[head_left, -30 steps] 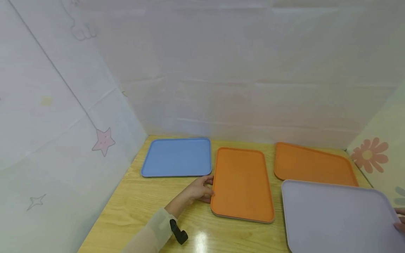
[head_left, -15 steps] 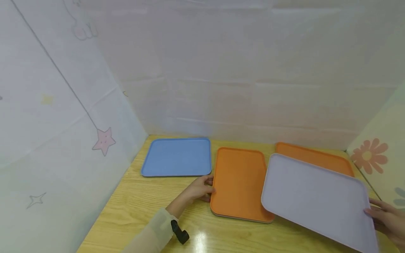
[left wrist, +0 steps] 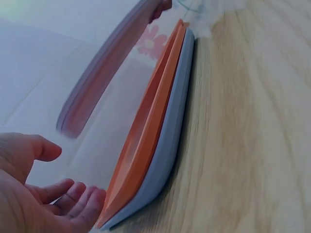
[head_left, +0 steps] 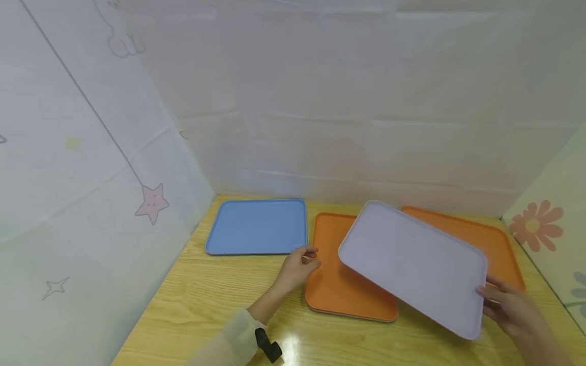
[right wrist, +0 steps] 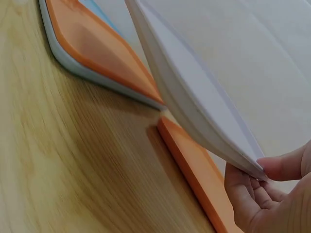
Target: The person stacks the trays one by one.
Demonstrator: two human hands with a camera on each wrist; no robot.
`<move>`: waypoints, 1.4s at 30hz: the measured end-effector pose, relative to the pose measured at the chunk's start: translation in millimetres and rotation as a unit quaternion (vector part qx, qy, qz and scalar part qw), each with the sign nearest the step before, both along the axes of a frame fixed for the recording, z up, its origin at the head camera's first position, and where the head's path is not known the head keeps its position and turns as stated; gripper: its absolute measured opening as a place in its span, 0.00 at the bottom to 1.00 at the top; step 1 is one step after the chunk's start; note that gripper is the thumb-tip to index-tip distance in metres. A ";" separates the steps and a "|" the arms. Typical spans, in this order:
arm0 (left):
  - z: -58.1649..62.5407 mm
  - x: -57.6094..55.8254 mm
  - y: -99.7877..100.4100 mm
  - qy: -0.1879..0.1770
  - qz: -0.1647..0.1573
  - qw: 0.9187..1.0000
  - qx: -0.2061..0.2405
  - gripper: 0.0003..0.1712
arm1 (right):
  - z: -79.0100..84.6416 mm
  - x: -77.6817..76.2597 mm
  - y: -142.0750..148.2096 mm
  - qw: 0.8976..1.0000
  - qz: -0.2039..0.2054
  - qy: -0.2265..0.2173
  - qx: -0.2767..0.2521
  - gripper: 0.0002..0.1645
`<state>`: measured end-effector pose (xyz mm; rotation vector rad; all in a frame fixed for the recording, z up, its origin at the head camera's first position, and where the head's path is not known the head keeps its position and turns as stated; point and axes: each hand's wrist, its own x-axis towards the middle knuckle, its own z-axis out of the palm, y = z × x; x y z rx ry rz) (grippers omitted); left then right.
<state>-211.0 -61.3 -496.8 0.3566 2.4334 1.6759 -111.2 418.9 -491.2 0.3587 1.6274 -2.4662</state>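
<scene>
My right hand [head_left: 513, 305] pinches the right edge of a pale purple tray [head_left: 416, 264], thumb on top and fingers underneath. The tray is tilted in the air over the right part of an orange tray [head_left: 339, 295] and hides some of it. In the left wrist view that orange tray [left wrist: 146, 160] lies on top of a grey-blue tray [left wrist: 170, 145]. By the stack's left edge is my left hand [head_left: 295, 269], thumb and fingers apart with nothing between them. Its fingertips [left wrist: 95, 199] are close to the orange rim; whether they touch it I cannot tell.
A blue tray [head_left: 258, 226] lies at the back left of the wooden table [head_left: 192, 305]. Another orange tray [head_left: 494, 249] lies at the back right, partly behind the purple one. Sheet-covered walls [head_left: 320, 101] stand behind and at both sides.
My right hand has carried the purple tray leftward, from the right side to above the stacked orange tray. My left hand has shifted slightly up and its fingers have come off the orange tray's edge.
</scene>
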 end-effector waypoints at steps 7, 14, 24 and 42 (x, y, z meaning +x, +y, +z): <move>2.4 5.4 17.4 -0.101 -0.026 0.987 0.126 0.29 | 0.3 -9.0 -47.4 1.000 0.001 -0.008 -0.010 0.25; -0.3 9.3 29.0 -0.137 0.053 0.955 0.256 0.39 | 3.0 -16.7 -88.9 0.999 -0.028 -0.019 -0.013 0.20; -3.6 15.9 43.6 -0.116 0.137 0.917 0.357 0.50 | 5.3 -25.1 -144.8 0.998 -0.052 -0.024 -0.009 0.40; -2.2 -11.9 18.4 -0.125 0.146 0.930 0.314 0.54 | 1.6 -21.3 -192.7 0.997 -0.077 -0.014 -0.002 0.25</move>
